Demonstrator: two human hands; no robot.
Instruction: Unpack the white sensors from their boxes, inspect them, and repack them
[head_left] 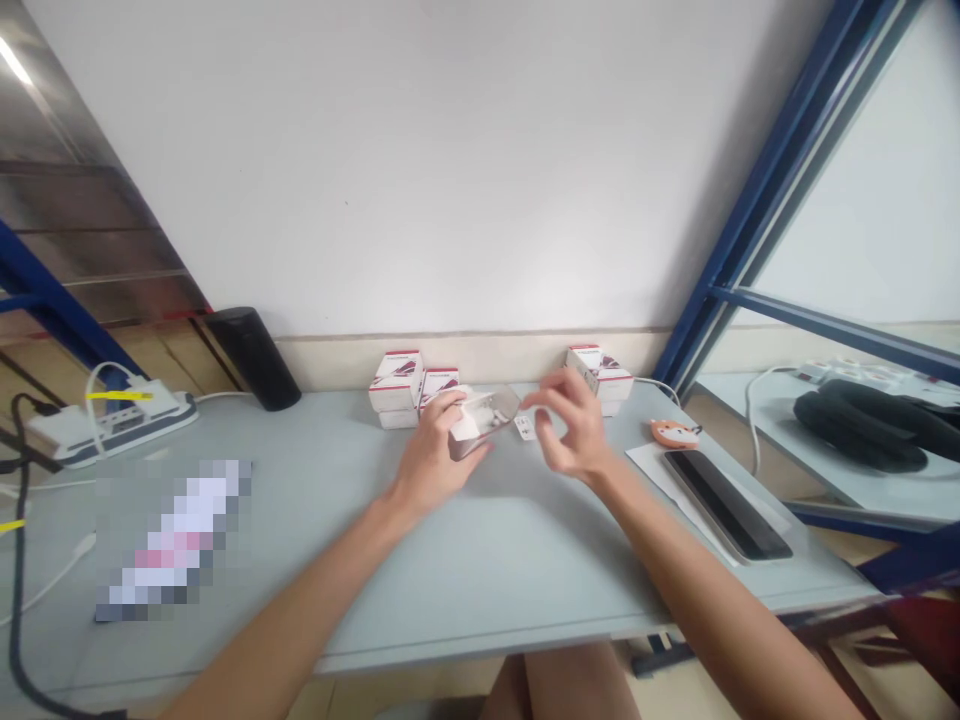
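Left hand (429,468) is clamped around a clear plastic case (487,425), fingers over the top, holding it tilted over the back part of a pale grey desk (480,590). There's something white inside the case, but I can't tell what it is from this angle. Right hand (576,428) is hanging loose and half open at about 3 o'clock from the case, fingers lightly curled and just beside it, not touching, and it doesn't look like it's holding anything. Just past those fingertips, a small white card (526,428) lies on the desk. At 12 o'clock from the case, white boxes with red trim (396,385) are stacked against the wall, and another stack of them (600,378) sits at about 1 o'clock, right behind the right hand. Further out at 3 o'clock there's a little orange fox-face item (673,433), and at 4 o'clock a black tablet (726,505) sits on a white sheet of paper (651,470). Over at 10 o'clock stands a black cylinder (255,358), probably a speaker, though I can't say for sure, and at 9 o'clock there's a white power strip (112,425) with cables plugged in. At 8 o'clock, something on the desk is pixelated out (172,540).
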